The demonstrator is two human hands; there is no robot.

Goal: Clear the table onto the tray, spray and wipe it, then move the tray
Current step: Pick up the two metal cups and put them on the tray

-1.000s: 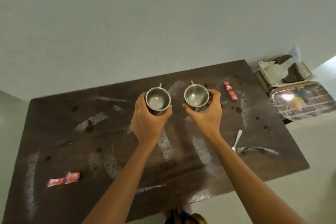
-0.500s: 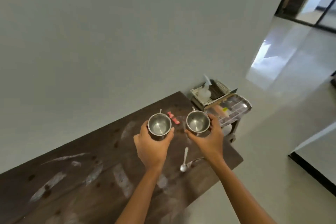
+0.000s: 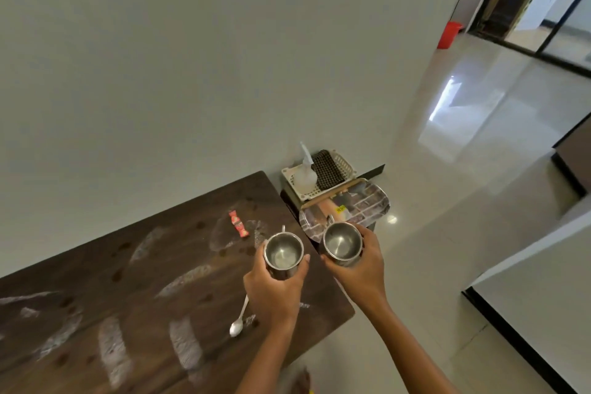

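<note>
A steel cup (image 3: 283, 253) is gripped in the left hand (image 3: 275, 289) above the far end of the dark, smeared desk (image 3: 134, 291). A second steel cup (image 3: 342, 242) is gripped in the right hand (image 3: 361, 269), held past the desk edge at the near rim of the patterned tray (image 3: 367, 201). A spoon (image 3: 239, 320) is seen lying on the desk just left of the left wrist. A red sachet (image 3: 238, 223) is seen further away, to the left of the left hand. Beyond the tray, a spray bottle (image 3: 305, 176) and a dark cloth (image 3: 327, 169) are kept in a white basket (image 3: 347, 166).
</note>
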